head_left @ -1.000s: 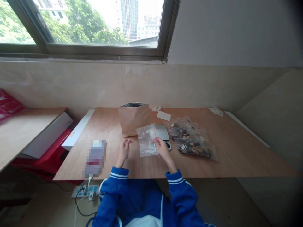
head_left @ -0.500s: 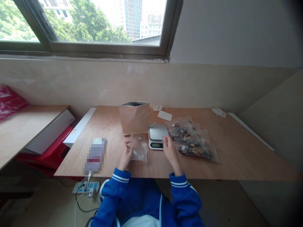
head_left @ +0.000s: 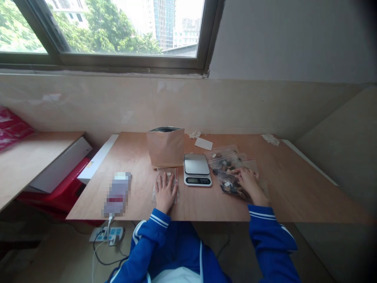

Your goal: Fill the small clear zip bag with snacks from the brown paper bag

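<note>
Left hand (head_left: 165, 192) flat, fingers spread.

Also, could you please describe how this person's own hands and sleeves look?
The left hand and right hand are bare, without gloves. Both the left sleeve and right sleeve are long and blue, with white stripes around the cuffs.

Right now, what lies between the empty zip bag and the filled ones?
In the head view, a digital scale separates the empty bag from filled bags.

Daylight fills a dark-framed window (head_left: 129, 61) above the beige wall (head_left: 235, 104) and wooden table (head_left: 282, 177).
</note>
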{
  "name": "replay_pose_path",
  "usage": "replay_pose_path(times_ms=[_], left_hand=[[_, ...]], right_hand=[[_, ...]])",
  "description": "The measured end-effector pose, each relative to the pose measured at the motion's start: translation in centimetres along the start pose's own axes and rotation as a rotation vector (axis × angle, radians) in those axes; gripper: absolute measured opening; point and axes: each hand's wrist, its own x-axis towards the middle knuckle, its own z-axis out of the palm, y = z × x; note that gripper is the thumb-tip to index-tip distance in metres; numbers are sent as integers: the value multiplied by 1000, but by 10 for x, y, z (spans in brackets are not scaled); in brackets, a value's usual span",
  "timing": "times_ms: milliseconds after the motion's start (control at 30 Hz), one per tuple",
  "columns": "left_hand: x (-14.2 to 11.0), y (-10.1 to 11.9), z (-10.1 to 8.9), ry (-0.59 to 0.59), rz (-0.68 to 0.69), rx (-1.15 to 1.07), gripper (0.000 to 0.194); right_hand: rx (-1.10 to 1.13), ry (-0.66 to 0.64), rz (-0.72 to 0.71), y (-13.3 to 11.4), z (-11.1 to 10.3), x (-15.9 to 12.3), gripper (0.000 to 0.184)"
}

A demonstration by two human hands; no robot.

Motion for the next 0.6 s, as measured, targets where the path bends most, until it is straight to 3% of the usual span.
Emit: replay_pose_path(times_ms=[100,200,300,367,467,600], left_hand=[[4,4,1,23,-39,-72,51],[4,23,-23,27,-50,-331,40],[-4,57,-62,-32,150,-815,34],[-11,80,-85,-123,206,-1077,32],[-17,101,-105,-180,149,-1308,29],[-14,95,-107,-55,16,-1360,31]], right_hand=[[78,-27,60,1,-18,-8,18],[225,18,124,-19,-49,-20,17],[375,71,121,-69,-85,-32,16],[556,59,67,-111,-103,-37,15],[835,-2,-33,-167,-115,-40,18],[1138,-69,-122,-204,-105,-45,22]])
